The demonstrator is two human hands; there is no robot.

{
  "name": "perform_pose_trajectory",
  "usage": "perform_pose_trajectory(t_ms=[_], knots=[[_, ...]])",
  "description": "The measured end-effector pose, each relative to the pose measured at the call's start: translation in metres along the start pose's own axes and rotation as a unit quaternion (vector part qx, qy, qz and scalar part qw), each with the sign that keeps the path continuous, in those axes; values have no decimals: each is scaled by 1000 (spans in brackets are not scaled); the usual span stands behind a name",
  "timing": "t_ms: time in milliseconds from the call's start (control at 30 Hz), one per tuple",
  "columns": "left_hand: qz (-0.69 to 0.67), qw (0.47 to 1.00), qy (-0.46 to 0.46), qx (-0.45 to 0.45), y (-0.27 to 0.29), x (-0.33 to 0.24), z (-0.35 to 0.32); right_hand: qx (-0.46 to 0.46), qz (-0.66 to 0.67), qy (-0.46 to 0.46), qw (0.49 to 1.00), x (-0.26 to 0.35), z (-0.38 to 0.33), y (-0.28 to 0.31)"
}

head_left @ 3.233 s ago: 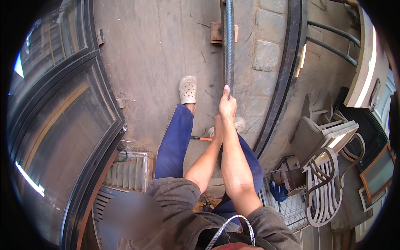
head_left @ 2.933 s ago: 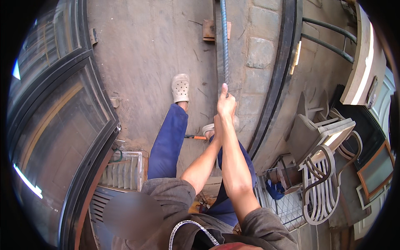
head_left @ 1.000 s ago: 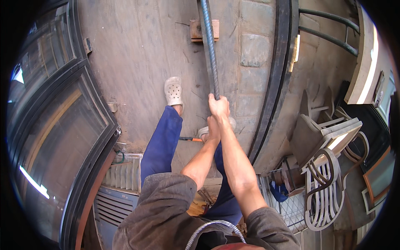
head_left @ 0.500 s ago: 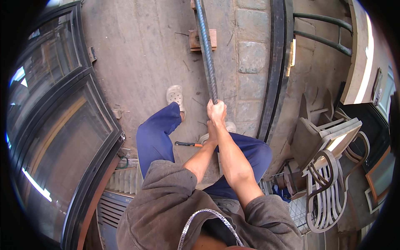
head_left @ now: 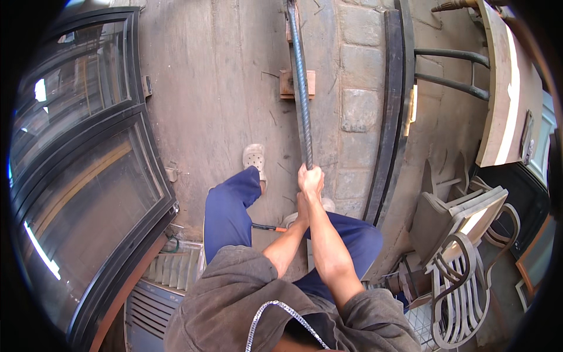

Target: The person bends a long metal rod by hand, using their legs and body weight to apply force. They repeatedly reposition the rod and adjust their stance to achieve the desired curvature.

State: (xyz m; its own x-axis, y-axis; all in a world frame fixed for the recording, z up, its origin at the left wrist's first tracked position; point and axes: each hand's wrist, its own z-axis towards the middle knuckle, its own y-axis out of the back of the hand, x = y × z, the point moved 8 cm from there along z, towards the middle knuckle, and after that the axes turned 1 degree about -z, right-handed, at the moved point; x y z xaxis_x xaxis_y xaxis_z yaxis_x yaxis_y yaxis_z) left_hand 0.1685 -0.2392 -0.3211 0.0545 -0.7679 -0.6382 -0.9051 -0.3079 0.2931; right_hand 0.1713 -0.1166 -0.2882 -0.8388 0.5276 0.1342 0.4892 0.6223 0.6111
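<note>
A long ribbed steel bar [head_left: 302, 88] runs away from me toward the top of the view, above a narrow wooden strip. Both of my hands are wrapped round its near end. My right hand [head_left: 311, 179] is the farther one, closed on the bar with knuckles up. Closer to my body, my left hand [head_left: 302, 205] is closed too, partly covered by the right wrist. Under the bar's middle lies a reddish wooden block [head_left: 287, 84]. A tool with a black and orange handle [head_left: 271, 227] rests on the floor between my feet, partly hidden by my left forearm.
Dark-framed glass panels [head_left: 88, 176] lean along the left. On the right run long dark beams [head_left: 384, 123] beside a row of paving stones [head_left: 359, 110]. Farther right are a wooden chair [head_left: 460, 287], a pale board [head_left: 498, 88] and curved metal tubes [head_left: 451, 54].
The bar, block and floor sit lower in the view, and my hands appear slightly lower and to the right. My grip on the bar looks the same.
</note>
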Motion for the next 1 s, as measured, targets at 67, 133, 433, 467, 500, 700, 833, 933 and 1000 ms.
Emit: perform_pose_trajectory(t_ms=[67, 133, 433, 467, 500, 700, 833, 933, 1000], knots=[[-11, 1000, -4, -5, -1, -4, 12, -9, 12, 7, 1000, 12, 7, 0], [-21, 1000, 2, -12, -3, -4, 12, -26, -6, 15, 1000, 6, 10, -2], [20, 993, 0, 120, 61, -40, -7, -35, 0, 40, 999, -22, 14, -4], [-27, 990, -11, 138, 83, -53, -6, -63, 10, 49, 997, -23, 19, 2], [-11, 992, -20, 126, 112, -53, -5, -52, 31, 75, 995, -20, 18, 4], [-15, 1000, 26, -10, 302, 4, -4, -69, -23, 170, 983, 37, -57, 78], [32, 995, 91, -38, 381, 28, -17, -36, -107, 167, 979, 74, -81, 157], [27, 995, 87, -47, 402, 24, -27, -19, -173, 159, 972, 94, -73, 220], [13, 995, 86, -50, 405, 14, -34, -6, -191, 150, 970, 109, -72, 250]])
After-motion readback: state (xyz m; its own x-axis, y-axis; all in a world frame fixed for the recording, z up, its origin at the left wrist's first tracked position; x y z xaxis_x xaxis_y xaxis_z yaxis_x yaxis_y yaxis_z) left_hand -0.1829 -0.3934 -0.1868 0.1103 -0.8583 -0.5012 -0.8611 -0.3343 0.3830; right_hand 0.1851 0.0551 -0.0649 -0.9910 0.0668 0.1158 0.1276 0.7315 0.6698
